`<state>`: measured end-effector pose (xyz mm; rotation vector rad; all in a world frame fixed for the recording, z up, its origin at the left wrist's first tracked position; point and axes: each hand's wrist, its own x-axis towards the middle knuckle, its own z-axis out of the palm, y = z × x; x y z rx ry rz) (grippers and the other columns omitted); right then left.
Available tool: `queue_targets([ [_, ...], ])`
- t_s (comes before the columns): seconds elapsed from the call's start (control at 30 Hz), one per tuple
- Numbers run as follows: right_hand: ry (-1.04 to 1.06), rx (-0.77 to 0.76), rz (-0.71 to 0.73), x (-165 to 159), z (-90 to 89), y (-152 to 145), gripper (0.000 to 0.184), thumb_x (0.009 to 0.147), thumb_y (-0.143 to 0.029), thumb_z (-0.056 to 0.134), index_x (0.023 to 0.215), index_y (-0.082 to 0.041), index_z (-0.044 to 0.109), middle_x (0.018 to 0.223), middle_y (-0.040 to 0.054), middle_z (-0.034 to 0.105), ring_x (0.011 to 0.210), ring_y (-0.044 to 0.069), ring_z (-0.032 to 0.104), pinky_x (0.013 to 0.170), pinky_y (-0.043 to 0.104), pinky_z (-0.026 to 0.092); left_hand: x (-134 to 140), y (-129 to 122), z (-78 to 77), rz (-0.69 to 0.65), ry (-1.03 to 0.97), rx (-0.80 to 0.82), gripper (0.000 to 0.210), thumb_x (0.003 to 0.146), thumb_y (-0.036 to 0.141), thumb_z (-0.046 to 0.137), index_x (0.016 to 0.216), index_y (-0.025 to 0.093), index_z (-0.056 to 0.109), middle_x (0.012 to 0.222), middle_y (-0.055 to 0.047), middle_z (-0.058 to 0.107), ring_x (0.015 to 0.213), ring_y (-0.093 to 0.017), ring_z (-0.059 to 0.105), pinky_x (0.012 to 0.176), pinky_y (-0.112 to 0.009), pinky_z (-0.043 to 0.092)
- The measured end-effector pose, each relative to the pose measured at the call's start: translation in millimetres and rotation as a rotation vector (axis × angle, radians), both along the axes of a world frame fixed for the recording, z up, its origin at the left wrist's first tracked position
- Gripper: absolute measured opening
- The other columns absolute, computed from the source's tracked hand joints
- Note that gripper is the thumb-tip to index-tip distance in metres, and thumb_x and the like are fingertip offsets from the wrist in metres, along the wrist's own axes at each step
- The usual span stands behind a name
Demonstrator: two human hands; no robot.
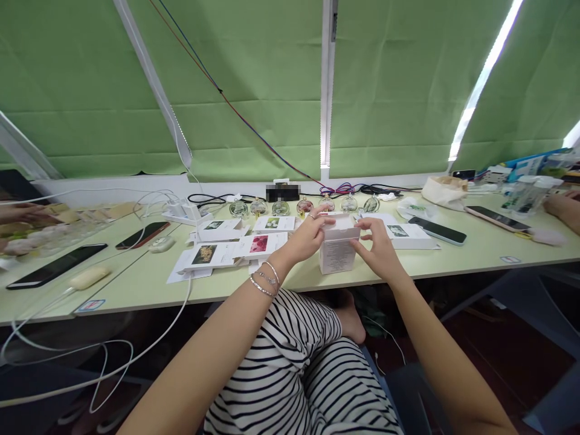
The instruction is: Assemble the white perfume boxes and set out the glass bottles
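A small white cardboard box (pixel 338 257) with printed text stands upright at the table's front, its top flaps raised. My left hand (pixel 312 232) is at the box's upper left, fingers bent over the top edge. At the upper right corner, my right hand (pixel 376 241) pinches the box between thumb and fingers. What lies inside the box is hidden. Flattened white boxes with pictures lie to the left, among them one with a pink-red picture (pixel 259 244). Another flat box (pixel 408 232) lies to the right. Behind stand several round clear glass bottles (pixel 281 208) in a row.
A dark phone (pixel 437 231) lies on the right, and a cloth pouch (pixel 444 192) sits behind it. A power strip (pixel 183 211) and white cables are on the left. Co-workers' hands (pixel 564 208) (pixel 22 212) show at both sides. Green blinds (pixel 254 72) hang behind the table.
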<state>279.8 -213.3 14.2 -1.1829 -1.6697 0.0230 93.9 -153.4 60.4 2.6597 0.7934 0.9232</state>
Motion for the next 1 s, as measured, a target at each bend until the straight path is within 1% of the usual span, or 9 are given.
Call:
queue_targets([
  [0.13, -0.182, 0.107, 0.019, 3.3, 4.2, -2.8, 0.008, 0.077, -0.015, 0.05, 0.079, -0.023, 0.049, 0.116, 0.0091, 0.05, 0.114, 0.026, 0.043, 0.096, 0.051, 0.037, -1.2, 1.5, -1.1, 0.029, 0.096, -0.175, 0.037, 0.09, 0.023, 0.028, 0.117, 0.012, 0.052, 0.133, -0.01, 0.046, 0.126, -0.02, 0.038, 0.107, -0.036, 0.028],
  [0.27, -0.142, -0.06, 0.232, 8.4, 6.0, -6.7, 0.009, 0.079, -0.026, 0.055, 0.079, -0.023, 0.047, 0.125, 0.0085, 0.045, 0.122, 0.025, 0.04, 0.096, 0.046, 0.04, -6.1, 2.7, -0.9, -0.032, 0.17, -0.331, 0.046, 0.093, 0.039, 0.021, 0.119, 0.017, 0.053, 0.125, -0.006, 0.055, 0.115, -0.02, 0.049, 0.099, -0.034, 0.037],
  [0.4, 0.148, -0.282, 0.37, 11.5, -4.1, 1.6, 0.038, 0.075, -0.042, 0.061, 0.103, -0.027, 0.039, 0.136, 0.0093, 0.032, 0.122, 0.023, 0.042, 0.088, 0.041, 0.049, -7.0, 0.6, 0.4, -0.015, 0.18, -0.324, 0.046, 0.093, 0.04, 0.021, 0.116, 0.016, 0.054, 0.121, -0.006, 0.057, 0.11, -0.02, 0.052, 0.096, -0.033, 0.038],
  [0.5, 0.338, -0.406, 0.393, 12.3, -14.0, 11.6, 0.082, 0.069, -0.04, 0.067, 0.128, -0.033, 0.011, 0.14, 0.013, 0.026, 0.112, 0.023, 0.051, 0.084, 0.043, 0.051, -4.8, -0.7, -0.1, 0.003, 0.161, -0.282, 0.045, 0.093, 0.038, 0.021, 0.117, 0.016, 0.052, 0.122, -0.006, 0.056, 0.111, -0.02, 0.051, 0.097, -0.032, 0.037],
  [0.57, 0.352, -0.508, 0.442, 12.5, -18.4, 16.2, 0.093, 0.067, -0.035, 0.068, 0.133, -0.032, 0.002, 0.133, 0.0125, 0.039, 0.105, 0.022, 0.055, 0.084, 0.046, 0.05, -3.0, -0.1, -1.7, 0.014, 0.127, -0.233, 0.044, 0.093, 0.037, 0.022, 0.122, 0.014, 0.048, 0.128, -0.008, 0.052, 0.117, -0.02, 0.047, 0.1, -0.032, 0.034],
  [0.63, 0.288, -0.568, 0.494, 13.6, -21.2, 19.7, 0.081, 0.068, -0.031, 0.066, 0.132, -0.028, 0.016, 0.119, 0.009, 0.053, 0.099, 0.022, 0.058, 0.085, 0.045, 0.049, -1.7, 1.7, -3.7, 0.054, 0.069, -0.167, 0.045, 0.093, 0.037, 0.025, 0.126, 0.012, 0.042, 0.134, -0.011, 0.045, 0.124, -0.02, 0.04, 0.104, -0.032, 0.029],
  [0.7, 0.2, -0.544, 0.396, 17.2, -24.3, 23.7, 0.056, 0.07, -0.029, 0.063, 0.12, -0.023, 0.037, 0.107, 0.0072, 0.059, 0.094, 0.021, 0.059, 0.085, 0.043, 0.048, -1.2, 4.1, -5.5, 0.123, -0.01, -0.106, 0.047, 0.092, 0.037, 0.026, 0.13, 0.011, 0.036, 0.138, -0.012, 0.041, 0.128, -0.021, 0.036, 0.107, -0.034, 0.026],
  [0.87, 0.068, -0.383, -0.346, 35.2, -40.0, 37.7, 0.035, 0.07, -0.036, 0.057, 0.097, -0.017, 0.044, 0.095, 0.0114, 0.06, 0.087, 0.027, 0.057, 0.076, 0.043, 0.046, -3.2, 7.1, -7.7, 0.259, -0.06, -0.141, 0.05, 0.091, 0.037, 0.029, 0.132, 0.009, 0.031, 0.138, -0.015, 0.039, 0.128, -0.024, 0.036, 0.105, -0.038, 0.028],
  [1.0, 0.028, -0.341, -0.477, 40.9, -52.0, 44.1, 0.037, 0.071, -0.039, 0.053, 0.097, -0.016, 0.042, 0.097, 0.0143, 0.058, 0.09, 0.029, 0.055, 0.074, 0.04, 0.045, -4.5, 6.2, -8.3, 0.28, 0.005, -0.205, 0.051, 0.091, 0.038, 0.029, 0.134, 0.01, 0.028, 0.14, -0.015, 0.038, 0.129, -0.025, 0.035, 0.105, -0.038, 0.029],
])
